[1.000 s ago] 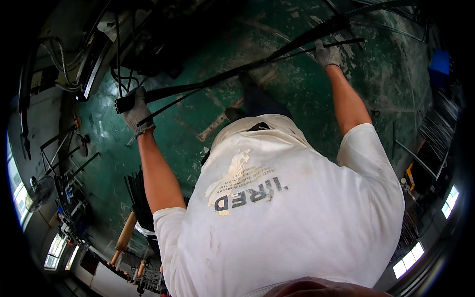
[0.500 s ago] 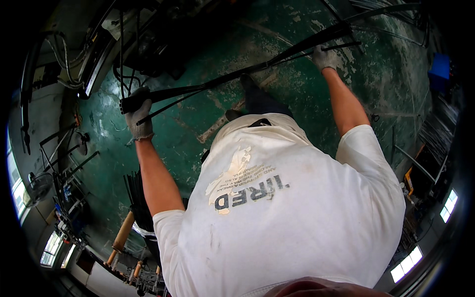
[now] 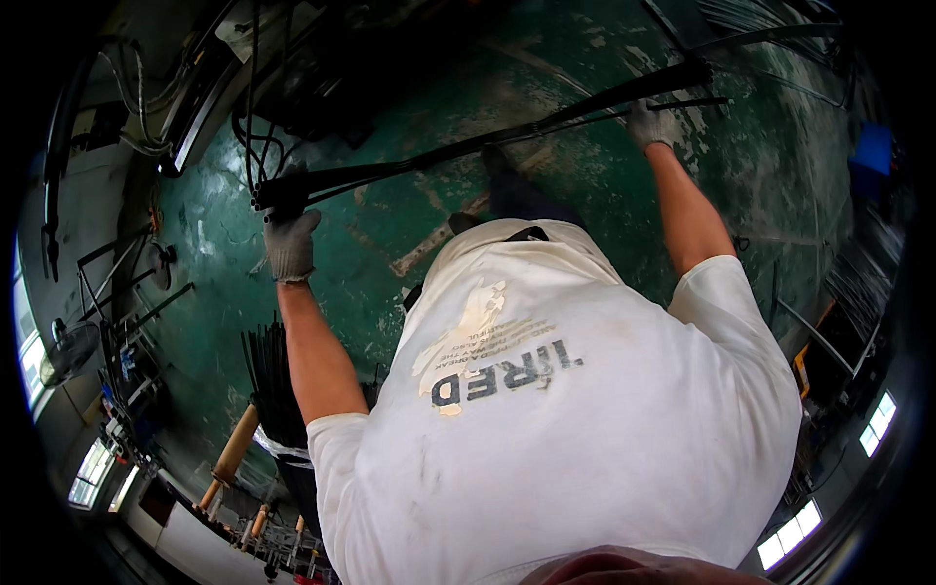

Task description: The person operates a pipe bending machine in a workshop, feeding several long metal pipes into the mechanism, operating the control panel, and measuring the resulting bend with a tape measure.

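Note:
A long bundle of thin black tubes (image 3: 439, 154) stretches across in front of me, its right end farther off than its left. My left hand (image 3: 291, 246), in a pale knit work glove, grips the bundle just inside its left end; the thumb shows on the near side, and the other fingers are mostly hidden behind the tubes. Toward the other end my right hand (image 3: 651, 127), gloved alike, is closed around a tube that sits slightly apart from the rest. That single tube (image 3: 694, 102) sticks out to the right of the hand, below the thicker bundle.
Green, worn floor (image 3: 361, 239) lies beneath. Dark machinery with hoses (image 3: 146, 117) stands at the far left. A standing bundle of black rods (image 3: 271, 375) and a brown roll (image 3: 232, 450) are beside my left arm. A blue box (image 3: 871, 161) is at the right.
The loose tube near my left hand has drawn in against the bundle. My left hand has turned, its thumb now more outstretched. Both hands and the bundle sit slightly farther right in view.

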